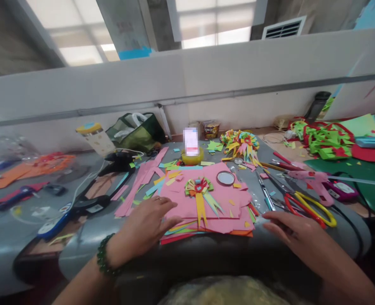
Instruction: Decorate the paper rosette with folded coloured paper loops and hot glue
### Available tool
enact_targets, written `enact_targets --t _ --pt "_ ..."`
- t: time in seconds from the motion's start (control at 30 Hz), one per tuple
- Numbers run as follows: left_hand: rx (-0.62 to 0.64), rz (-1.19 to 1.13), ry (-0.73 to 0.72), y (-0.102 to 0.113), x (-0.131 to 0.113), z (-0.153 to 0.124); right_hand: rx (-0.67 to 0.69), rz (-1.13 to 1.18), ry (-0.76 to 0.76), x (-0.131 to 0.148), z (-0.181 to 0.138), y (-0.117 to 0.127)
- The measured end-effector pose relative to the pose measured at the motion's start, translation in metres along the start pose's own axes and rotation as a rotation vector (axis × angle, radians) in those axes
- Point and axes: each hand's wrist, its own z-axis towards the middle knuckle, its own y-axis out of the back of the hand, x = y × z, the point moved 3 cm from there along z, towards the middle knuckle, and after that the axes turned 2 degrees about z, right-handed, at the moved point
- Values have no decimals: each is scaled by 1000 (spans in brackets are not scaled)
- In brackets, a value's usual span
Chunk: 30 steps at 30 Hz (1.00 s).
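My left hand lies at the left edge of a stack of pink paper sheets, thumb and fingers apart, holding nothing. On the stack rests a paper rosette with a red centre and yellow, green and pale blue tails. A round ring with a pale middle lies to its right. Off the stack's right side my right hand hovers with thumb and index finger apart and nothing seen between them. Its fingertips are close to the lower end of a slim metal tool. Its other fingers are partly hidden.
Red and yellow handled scissors and a pink glue gun lie right. Finished rosettes are heaped behind. A lit phone stands at the back. Pink strips, a black strap and a tumbler are left.
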Motion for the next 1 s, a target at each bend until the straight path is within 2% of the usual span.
enact_targets --t 0.07,0.13,0.33,0.47,0.63,0.77,0.9,1.0 --pt "112 71 113 -15 8 8 6 -11 50 3 2 -4" --pt "165 89 192 -27 14 25 27 -12 113 8 6 -10" --pt "119 16 334 -50 19 94 76 -51 239 22 14 -27" --pt "163 -240 477 -68 29 120 94 -77 281 25 15 -32" --pt "50 -586 539 -79 37 123 107 0 281 25 23 -35" --pt "20 -882 602 -74 37 115 86 88 257 25 44 -37" --pt "-87 -1199 526 -57 33 111 -27 223 224 27 80 -39" --pt "-118 -1322 386 -45 26 110 -76 468 87 30 112 -49"
